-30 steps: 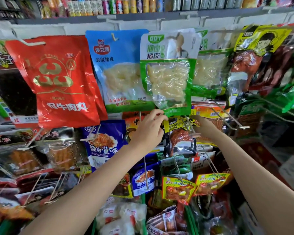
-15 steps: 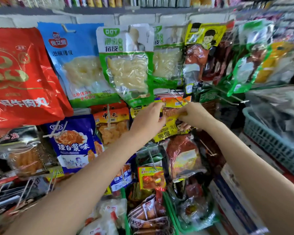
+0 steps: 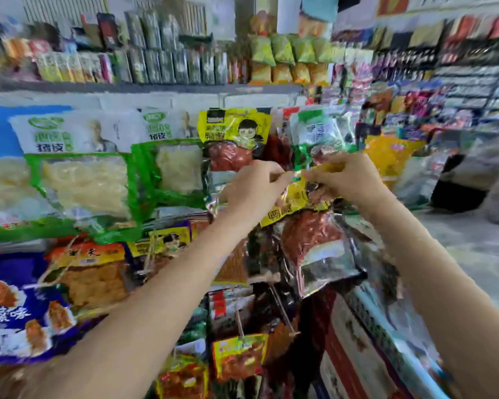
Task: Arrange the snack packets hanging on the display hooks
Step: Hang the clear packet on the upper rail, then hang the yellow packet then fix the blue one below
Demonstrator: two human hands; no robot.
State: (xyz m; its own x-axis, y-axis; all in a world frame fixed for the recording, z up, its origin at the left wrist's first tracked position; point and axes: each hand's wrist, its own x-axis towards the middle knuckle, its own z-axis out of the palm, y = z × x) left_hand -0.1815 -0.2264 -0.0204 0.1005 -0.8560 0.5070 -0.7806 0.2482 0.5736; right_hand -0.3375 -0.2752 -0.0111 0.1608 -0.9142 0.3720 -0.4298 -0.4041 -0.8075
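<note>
A yellow-topped packet of red meat snack (image 3: 308, 226) hangs tilted in front of the display, held by its top edge. My left hand (image 3: 251, 188) pinches the left end of that edge and my right hand (image 3: 346, 180) pinches the right end. Behind them hang a matching yellow packet with a cartoon face (image 3: 234, 133) and a green packet (image 3: 320, 133). Green-and-white pork skin packets (image 3: 81, 174) hang to the left. The frame is blurred and the hook behind the hands is hidden.
A purple packet (image 3: 15, 309) and an orange packet (image 3: 92, 275) hang lower left, with small red-yellow packets (image 3: 239, 355) below. A shelf of goods (image 3: 156, 67) runs above. More stocked shelves (image 3: 458, 82) and floor lie to the right.
The view has swung right and up. Both hands rose from the lower row and now hold a yellow meat packet by its top edge near the upper hooks.
</note>
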